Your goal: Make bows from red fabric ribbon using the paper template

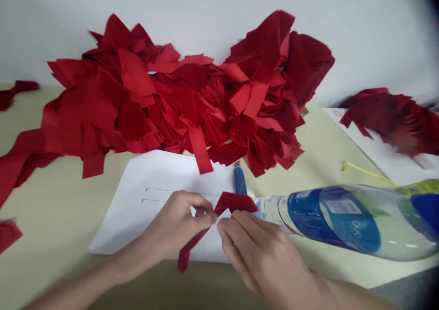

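A red fabric strip (pixel 229 201) is bent into a fold between my two hands, one end hanging down past the paper's near edge. My left hand (pixel 183 218) pinches it between thumb and fingers. On the other side, my right hand (pixel 255 246) is closed on the strip's right part, its fingertips curled out of sight. Below the strip lies a white sheet of paper (pixel 126 223) with two thin printed lines. Just beyond my hands, a blue-handled tool (pixel 240 179) lies partly covered by the strip; its kind is unclear.
A big heap of red strips (pixel 185 95) lies along the wall, and another pile (pixel 394 120) is at the right on white paper. A plastic bottle (pixel 350 221) lies on its side by my right hand. Near it is a yellow tie (pixel 368 172).
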{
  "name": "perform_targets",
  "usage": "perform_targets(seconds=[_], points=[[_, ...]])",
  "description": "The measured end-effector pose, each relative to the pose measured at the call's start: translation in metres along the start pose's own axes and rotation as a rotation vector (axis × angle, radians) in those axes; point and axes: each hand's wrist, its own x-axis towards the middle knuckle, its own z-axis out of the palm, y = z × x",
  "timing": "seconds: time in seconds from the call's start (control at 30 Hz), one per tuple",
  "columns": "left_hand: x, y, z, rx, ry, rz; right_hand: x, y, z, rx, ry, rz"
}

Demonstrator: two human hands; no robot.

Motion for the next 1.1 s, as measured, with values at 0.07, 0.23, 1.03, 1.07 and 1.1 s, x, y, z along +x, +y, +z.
perform_targets(seconds=[0.07, 0.23, 1.03, 1.07, 1.1], points=[[0.005, 0.001, -0.008, -0.273, -0.065, -0.018, 0.0, 0.003, 0.0, 0.098, 0.076, 0.045], [0.008, -0.001, -0.016, -0.723, -0.294, -0.082, 0.011, 0.018, -0.006, 0.599, -0.015, 0.333], [0.007, -0.01, -0.008, -0.929, -0.5, -0.094, 0.032, 0.028, 0.001, 1.294, -0.1, 0.358], [0.007, -0.008, -0.009, -0.884, -0.461, -0.09, 0.032, 0.028, 0.001, 1.275, -0.069, 0.364], [0.007, -0.006, -0.01, -0.82, -0.389, -0.08, 0.032, 0.028, 0.001, 1.247, -0.037, 0.378]])
